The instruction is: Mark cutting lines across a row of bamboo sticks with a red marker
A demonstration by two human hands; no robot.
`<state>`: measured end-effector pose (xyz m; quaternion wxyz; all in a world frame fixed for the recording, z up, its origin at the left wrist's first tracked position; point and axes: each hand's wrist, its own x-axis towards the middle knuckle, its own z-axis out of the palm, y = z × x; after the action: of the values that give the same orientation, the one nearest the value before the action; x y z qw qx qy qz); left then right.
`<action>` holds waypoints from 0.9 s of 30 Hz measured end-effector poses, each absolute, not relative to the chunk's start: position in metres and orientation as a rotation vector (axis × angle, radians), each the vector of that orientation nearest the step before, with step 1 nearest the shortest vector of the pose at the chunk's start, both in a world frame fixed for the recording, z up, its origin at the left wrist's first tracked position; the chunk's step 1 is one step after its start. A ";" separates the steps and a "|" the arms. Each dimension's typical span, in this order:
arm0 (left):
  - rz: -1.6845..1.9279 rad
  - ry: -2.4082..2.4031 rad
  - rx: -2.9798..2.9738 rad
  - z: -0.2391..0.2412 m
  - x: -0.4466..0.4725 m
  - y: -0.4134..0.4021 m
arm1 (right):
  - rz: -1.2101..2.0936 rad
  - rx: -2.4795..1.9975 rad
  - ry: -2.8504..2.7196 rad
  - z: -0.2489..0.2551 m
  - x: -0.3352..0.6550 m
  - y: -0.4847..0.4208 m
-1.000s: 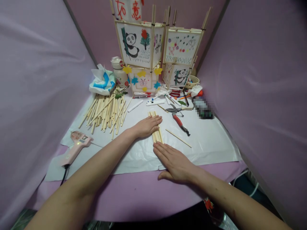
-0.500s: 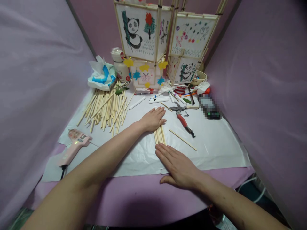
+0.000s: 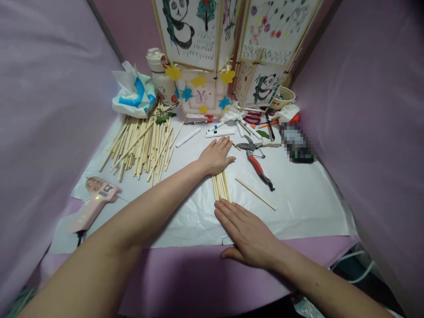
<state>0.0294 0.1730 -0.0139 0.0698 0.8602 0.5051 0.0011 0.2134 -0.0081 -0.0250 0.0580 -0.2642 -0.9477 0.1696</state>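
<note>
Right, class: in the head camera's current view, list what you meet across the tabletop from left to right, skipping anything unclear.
Pink glue gun → loose pile of sticks → lone white pen → flat row of sticks → red-handled shears → pixelated dark object.

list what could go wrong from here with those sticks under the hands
The row of sticks between the left hand and right hand shows no visible tie, so it might fan apart. The glue gun, its light on, may be hot, and the left forearm could brush it. The pruning shears lie close enough to possibly nick the left hand.
</note>
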 end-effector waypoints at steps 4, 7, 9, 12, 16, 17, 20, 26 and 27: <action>-0.003 1.530 2.597 -0.016 0.030 0.173 | 0.527 -0.791 -2.835 -0.027 0.213 -0.009; 0.002 1.535 2.599 -0.017 0.030 0.173 | 0.531 -0.797 -2.814 -0.027 0.214 -0.009; 0.008 1.540 2.600 -0.017 0.030 0.173 | 0.536 -0.775 -2.796 -0.025 0.216 -0.009; 0.006 1.541 2.599 -0.017 0.030 0.173 | 0.548 -0.764 -2.705 -0.020 0.216 -0.006; -0.011 1.536 2.592 -0.016 0.030 0.173 | 0.513 -1.046 -2.422 -0.010 0.208 0.009; -0.009 1.537 2.591 -0.016 0.030 0.173 | 0.500 -1.145 -2.364 -0.008 0.204 0.016; 0.022 1.536 2.598 -0.018 0.030 0.173 | 0.462 -1.382 -2.288 -0.003 0.194 0.038; 0.084 1.544 2.608 -0.021 0.028 0.174 | 0.412 -1.444 -2.272 -0.005 0.182 0.068; 0.090 1.546 2.610 -0.022 0.028 0.174 | 0.415 -1.435 -2.271 -0.007 0.181 0.069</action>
<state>0.0276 0.1744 -0.0218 0.0534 0.8587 0.5088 0.0296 0.1813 0.0687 -0.0069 0.2102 -0.5162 -0.8167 0.1494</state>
